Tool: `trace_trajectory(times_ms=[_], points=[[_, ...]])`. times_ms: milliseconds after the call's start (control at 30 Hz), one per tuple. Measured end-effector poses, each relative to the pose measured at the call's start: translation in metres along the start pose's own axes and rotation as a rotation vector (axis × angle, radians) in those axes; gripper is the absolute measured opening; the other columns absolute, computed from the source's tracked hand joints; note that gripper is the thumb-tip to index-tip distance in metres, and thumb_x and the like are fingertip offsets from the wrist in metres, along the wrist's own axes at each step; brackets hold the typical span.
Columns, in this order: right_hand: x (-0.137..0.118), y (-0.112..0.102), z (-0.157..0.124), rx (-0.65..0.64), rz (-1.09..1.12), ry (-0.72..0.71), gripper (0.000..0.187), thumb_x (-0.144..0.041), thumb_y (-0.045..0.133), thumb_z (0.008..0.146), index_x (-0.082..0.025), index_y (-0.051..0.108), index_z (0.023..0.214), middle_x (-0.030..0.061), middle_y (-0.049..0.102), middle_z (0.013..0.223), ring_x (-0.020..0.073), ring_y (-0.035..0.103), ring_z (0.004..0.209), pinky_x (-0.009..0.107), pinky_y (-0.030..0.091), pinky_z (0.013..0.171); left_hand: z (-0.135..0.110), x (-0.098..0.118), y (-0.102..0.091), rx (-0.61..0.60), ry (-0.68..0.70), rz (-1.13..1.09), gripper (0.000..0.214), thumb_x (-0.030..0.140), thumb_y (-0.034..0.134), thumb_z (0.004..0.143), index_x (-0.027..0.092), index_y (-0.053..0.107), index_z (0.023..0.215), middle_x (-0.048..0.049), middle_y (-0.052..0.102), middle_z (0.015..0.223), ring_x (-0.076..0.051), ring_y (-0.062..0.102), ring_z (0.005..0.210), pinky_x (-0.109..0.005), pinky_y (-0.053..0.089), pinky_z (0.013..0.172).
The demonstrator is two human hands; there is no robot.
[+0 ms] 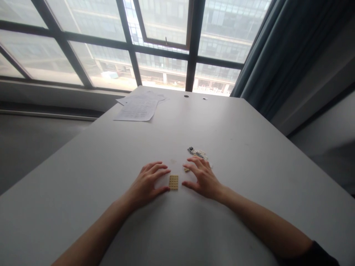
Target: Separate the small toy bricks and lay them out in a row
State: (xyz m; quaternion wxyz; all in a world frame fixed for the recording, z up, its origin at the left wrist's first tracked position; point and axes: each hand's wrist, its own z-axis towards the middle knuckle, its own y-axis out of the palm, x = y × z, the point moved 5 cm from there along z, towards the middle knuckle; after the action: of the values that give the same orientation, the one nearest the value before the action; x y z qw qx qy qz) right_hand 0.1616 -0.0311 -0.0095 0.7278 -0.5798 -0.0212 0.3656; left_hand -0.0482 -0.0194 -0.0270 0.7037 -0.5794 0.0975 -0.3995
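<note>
A pale desk (pixel 249 125) stands under a wide window (pixel 163 40). The left hand (pixel 146 183) and right hand (pixel 201 177) lie open and flat, gripping nothing. They flank a tan studded plate (pixel 173 182), which lies free between them. Small bricks (pixel 197 152) sit just beyond the right hand.

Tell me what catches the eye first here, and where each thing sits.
Two bare hands lie open near the middle of the grey table, the left hand and right hand flanking a small tan studded plate. Just beyond the right hand sits a cluster of small pieces. At the far edge, under the big window, lie loose printed papers.
</note>
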Motion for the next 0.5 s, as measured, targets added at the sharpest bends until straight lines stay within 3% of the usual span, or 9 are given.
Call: trace_trajectory(times_ms=[200,333,500], points=[[0.033,-0.027,-0.024,0.051,-0.089,0.108,0.041,-0.038,0.067,0.079,-0.021,0.060,0.116,0.0118,0.051,0.131,0.0301,0.038,0.126,0.048,0.030,0.105,0.013,-0.001,-0.005,0.046,-0.080,-0.020,0.038,0.047,0.061,0.082,0.026,0.063,0.113,-0.0070,0.061,0.121,-0.028,0.048,0.120,-0.046,0.038,0.100],[0.045,-0.029,-0.037,0.052,-0.111,0.140,0.037,-0.032,0.066,0.080,-0.022,0.061,0.115,0.0106,0.052,0.130,0.0293,0.038,0.126,0.048,0.030,0.104,0.037,0.007,-0.002,0.043,-0.097,0.001,0.027,0.037,0.059,0.085,0.026,0.065,0.108,-0.0063,0.062,0.117,-0.027,0.051,0.114,-0.046,0.040,0.097],[0.051,-0.029,-0.033,0.088,-0.120,0.162,0.031,-0.027,0.066,0.079,-0.022,0.063,0.109,0.0094,0.053,0.127,0.0288,0.039,0.124,0.048,0.030,0.104,0.066,0.028,0.014,-0.020,0.003,-0.002,0.016,0.028,0.061,0.082,0.030,0.070,0.095,-0.0028,0.065,0.106,-0.025,0.054,0.104,-0.046,0.039,0.094]])
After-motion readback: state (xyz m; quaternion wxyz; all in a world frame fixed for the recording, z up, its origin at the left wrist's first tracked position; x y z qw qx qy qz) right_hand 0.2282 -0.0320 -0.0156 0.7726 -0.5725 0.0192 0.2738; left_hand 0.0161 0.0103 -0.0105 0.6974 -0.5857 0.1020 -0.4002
